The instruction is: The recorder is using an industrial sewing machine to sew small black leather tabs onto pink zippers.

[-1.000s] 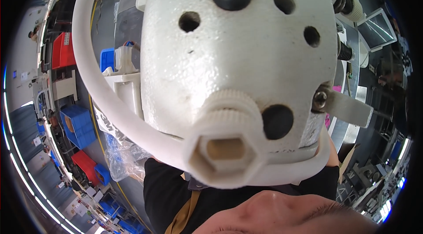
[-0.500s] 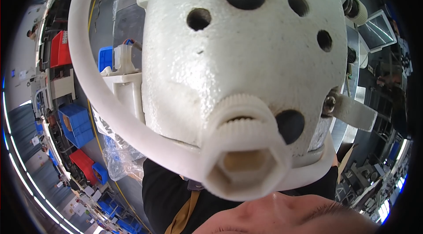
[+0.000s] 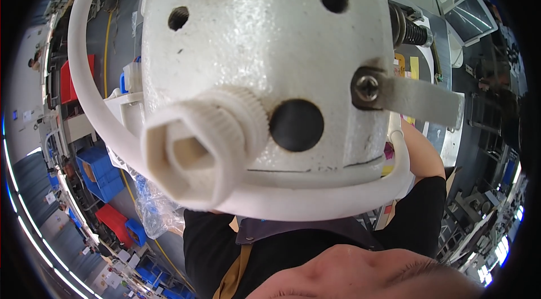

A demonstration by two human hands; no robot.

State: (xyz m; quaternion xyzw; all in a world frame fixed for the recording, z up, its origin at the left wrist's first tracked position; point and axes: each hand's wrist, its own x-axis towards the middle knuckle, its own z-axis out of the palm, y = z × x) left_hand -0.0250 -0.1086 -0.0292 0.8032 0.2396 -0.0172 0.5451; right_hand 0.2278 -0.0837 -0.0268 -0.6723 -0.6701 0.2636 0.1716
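Observation:
The white cast head of a sewing machine [image 3: 225,62] fills the middle of the view and hides both my hands. On its near face sits a ribbed white plastic fitting with a hexagonal opening [image 3: 194,155], and a white tube [image 3: 80,45] loops around the left and front. A flat metal lever [image 3: 422,99] is screwed on at the right. Spring-loaded tension knobs [image 3: 414,34] stick out beyond the right side. My bare right forearm [image 3: 422,150] reaches behind the machine from a black sleeve; its hand is out of sight. Of my left arm only the dark sleeve [image 3: 203,242] shows.
Clear plastic wrapping [image 3: 155,206] lies at the lower left, next to the machine. Farther left, across a yellow floor line, stand blue crates [image 3: 100,172] and red bins [image 3: 115,224]. A framed panel, perhaps a screen, [image 3: 472,17] stands at the upper right.
The machine has shifted left and slightly up in my view. More of its right side now shows, with the tension knobs and lever. My right forearm has come into clearer sight.

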